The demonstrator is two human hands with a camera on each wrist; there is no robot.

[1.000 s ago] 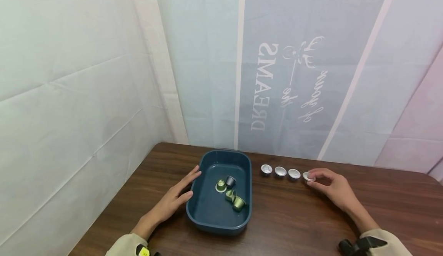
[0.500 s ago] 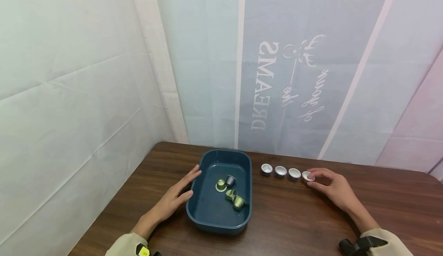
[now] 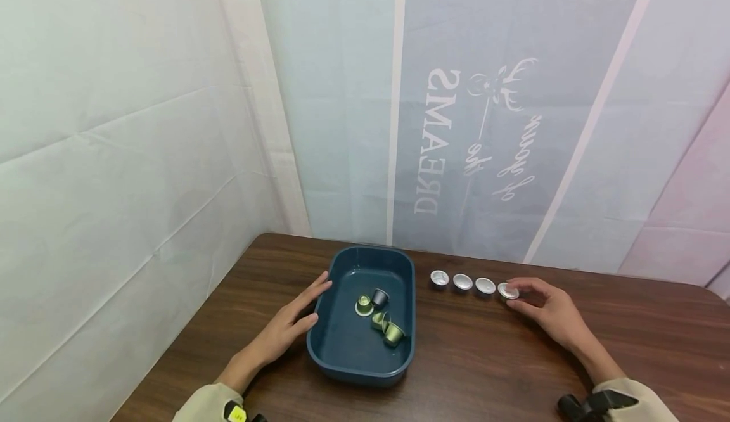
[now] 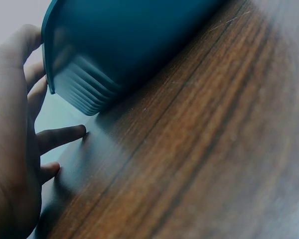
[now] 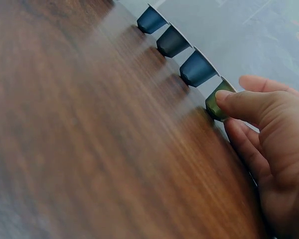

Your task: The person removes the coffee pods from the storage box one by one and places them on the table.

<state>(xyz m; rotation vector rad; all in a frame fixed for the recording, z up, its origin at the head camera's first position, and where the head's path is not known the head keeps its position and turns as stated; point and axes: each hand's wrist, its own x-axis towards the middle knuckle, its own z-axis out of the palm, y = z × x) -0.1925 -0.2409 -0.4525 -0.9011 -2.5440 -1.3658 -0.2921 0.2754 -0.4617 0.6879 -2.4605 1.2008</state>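
Observation:
My right hand [image 3: 544,311] pinches a green coffee capsule [image 5: 218,103] between thumb and fingers at the right end of a row. The capsule stands lid up on the table, its silver lid showing in the head view. To its left, in line, stand two blue capsules and a dark one [image 5: 173,41], also lid up. My left hand [image 3: 279,332] touches the left rim of a deep blue tray [image 3: 365,372] with fingers spread and fairly straight. Inside the tray lie several capsules: green ones [image 3: 393,334] and a dark one [image 3: 379,298].
The brown wooden table [image 3: 467,371] has a back edge just behind the row of capsules. Behind it hangs a printed cloth [image 3: 485,42], and a pale cloth wall [image 3: 114,156] rises on the left.
The green capsule at the right end has shifted very slightly left in my right hand, nearer its neighbour. My left hand and the tray have stayed put.

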